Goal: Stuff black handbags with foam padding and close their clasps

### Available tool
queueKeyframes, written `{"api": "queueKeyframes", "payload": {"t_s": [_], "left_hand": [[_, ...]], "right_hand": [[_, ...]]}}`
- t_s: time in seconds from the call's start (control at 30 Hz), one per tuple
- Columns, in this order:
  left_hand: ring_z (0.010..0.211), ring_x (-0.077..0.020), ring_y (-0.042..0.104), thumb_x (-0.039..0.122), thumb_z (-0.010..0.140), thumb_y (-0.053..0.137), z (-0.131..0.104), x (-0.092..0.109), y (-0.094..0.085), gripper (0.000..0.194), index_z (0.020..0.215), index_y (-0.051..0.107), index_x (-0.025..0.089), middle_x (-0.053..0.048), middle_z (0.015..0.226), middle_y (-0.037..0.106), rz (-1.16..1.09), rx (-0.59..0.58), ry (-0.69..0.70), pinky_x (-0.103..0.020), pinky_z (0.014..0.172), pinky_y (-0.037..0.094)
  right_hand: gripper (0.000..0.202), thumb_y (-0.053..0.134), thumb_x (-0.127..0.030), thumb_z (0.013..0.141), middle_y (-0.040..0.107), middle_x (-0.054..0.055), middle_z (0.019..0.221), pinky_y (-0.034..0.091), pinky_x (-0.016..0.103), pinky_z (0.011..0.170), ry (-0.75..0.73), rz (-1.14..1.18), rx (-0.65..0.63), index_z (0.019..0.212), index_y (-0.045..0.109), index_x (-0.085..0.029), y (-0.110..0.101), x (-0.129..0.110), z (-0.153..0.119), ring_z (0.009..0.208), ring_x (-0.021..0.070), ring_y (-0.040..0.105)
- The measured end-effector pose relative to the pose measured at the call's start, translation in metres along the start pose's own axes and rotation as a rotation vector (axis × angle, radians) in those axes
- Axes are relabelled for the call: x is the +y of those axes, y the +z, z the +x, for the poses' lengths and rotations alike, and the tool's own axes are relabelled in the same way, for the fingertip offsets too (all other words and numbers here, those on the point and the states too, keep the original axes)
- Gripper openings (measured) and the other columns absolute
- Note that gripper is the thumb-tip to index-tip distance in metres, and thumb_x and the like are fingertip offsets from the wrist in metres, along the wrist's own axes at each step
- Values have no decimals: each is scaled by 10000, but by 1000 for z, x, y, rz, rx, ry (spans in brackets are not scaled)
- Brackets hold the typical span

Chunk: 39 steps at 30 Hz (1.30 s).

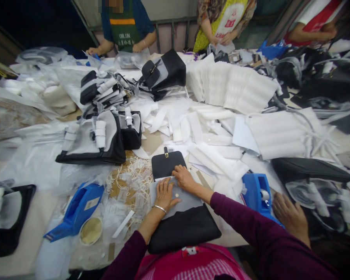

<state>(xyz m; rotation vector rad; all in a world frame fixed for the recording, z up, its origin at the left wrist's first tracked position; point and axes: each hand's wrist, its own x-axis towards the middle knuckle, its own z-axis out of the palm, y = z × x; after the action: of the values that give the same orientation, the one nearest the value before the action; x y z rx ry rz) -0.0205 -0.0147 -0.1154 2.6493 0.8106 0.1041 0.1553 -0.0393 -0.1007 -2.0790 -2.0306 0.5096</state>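
Grey flat sheet (189, 200) tops black bag (186, 229) under splayed left hand (164, 194), right hand (183, 179) curled, grip unclear.

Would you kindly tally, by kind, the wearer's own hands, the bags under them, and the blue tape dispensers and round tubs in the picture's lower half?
Left hand and right hand: 2
Black flap bag: 1
Blue tape dispensers: 2
Round tub: 1
Total: 6
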Motion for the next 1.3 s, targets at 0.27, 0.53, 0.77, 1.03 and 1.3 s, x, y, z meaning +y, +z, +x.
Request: {"api": "queueKeyframes", "payload": {"t_s": [0.27, 0.53, 0.77, 1.03, 1.3], "left_hand": [[1383, -393, 177, 565, 612, 734, -1, -3, 5, 892, 1275, 406, 67, -270, 1449, 282, 14, 27, -33, -577, 1080, 229], [1323, -391, 300, 635, 565, 725, 0, -4, 6, 983, 1294, 408, 56, -252, 1339, 428, 29, 44, -70, -587, 1076, 224], [1239, -381, 388, 638, 557, 728, 2, -3, 4, 985, 1288, 436, 45, -241, 1296, 461, 68, 36, -74, -562, 1052, 265], [1281, -367, 340, 575, 608, 732, 1, -1, -4, 888, 1316, 451, 118, -176, 1360, 451, 94, 7, -41, -556, 1060, 255], [1277, -377, 347, 534, 711, 638, 5, -11, 5, 728, 1332, 481, 188, -122, 1338, 508, 141, -15, -18, -559, 1050, 250]], "right_hand": [[177, 459, -217, 884, 559, 91, 979, 311, 366, 813, -102, -5, -37, 1005, 573, -158, -5, 0, -1, 929, 227, 424], [210, 543, -341, 862, 525, 92, 1037, 309, 379, 836, -152, -28, -70, 975, 578, -168, -12, -4, -2, 981, 236, 416], [244, 520, -382, 883, 538, 78, 1000, 321, 355, 808, -98, 25, -55, 994, 559, -169, -6, -3, -4, 938, 216, 433], [168, 519, -302, 863, 537, 79, 1001, 340, 341, 778, -99, 19, -51, 977, 563, -188, -5, -2, -3, 939, 219, 445], [425, 621, -179, 696, 512, 84, 1107, 393, 318, 798, -60, 198, -71, 1109, 523, -184, -20, 16, 49, 979, 215, 463]]}}
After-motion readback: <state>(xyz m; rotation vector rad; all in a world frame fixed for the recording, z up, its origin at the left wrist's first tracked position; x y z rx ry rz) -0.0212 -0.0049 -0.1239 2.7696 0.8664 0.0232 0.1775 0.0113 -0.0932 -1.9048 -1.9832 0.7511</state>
